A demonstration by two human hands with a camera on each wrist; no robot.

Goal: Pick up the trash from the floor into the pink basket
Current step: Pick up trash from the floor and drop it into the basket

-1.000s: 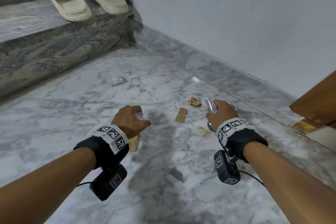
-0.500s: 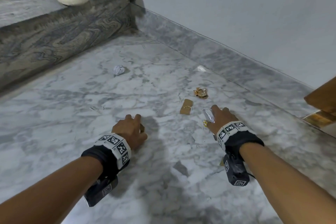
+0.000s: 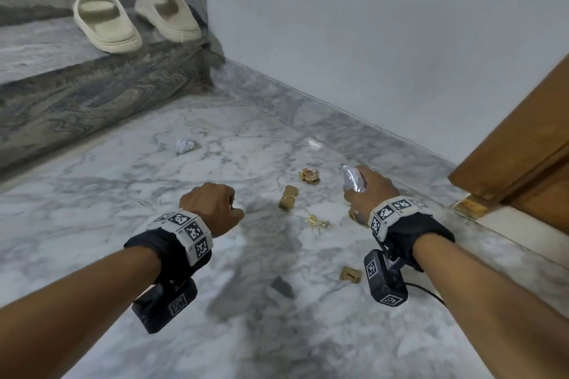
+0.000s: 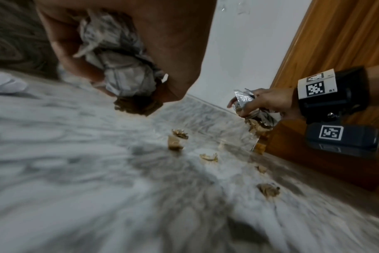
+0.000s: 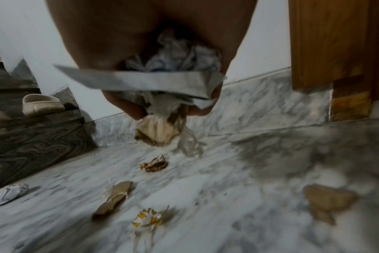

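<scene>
My left hand [image 3: 215,209] is a fist just above the marble floor; the left wrist view shows it gripping crumpled white paper [image 4: 119,68] and a brown scrap [image 4: 138,106]. My right hand [image 3: 369,191] holds a silver foil wrapper [image 3: 354,178] with more crumpled paper and a brown scrap [image 5: 156,133] hanging below. Loose on the floor lie a white paper ball [image 3: 183,145], a gold wrapper [image 3: 309,176], a brown card piece [image 3: 288,197], a yellow-white wrapper [image 3: 317,221] and another brown scrap [image 3: 350,274]. The pink basket is not in view.
Two cream slippers [image 3: 106,21] sit on a dark marble step [image 3: 77,108] at the back left. A white wall with a marble skirting [image 3: 338,120] runs along the right, ending at a wooden door frame [image 3: 523,148].
My left hand went down to the floor and has come back up closed, and the brown scrap beside it is gone from the floor. My right hand dipped and rose, still holding the foil.
</scene>
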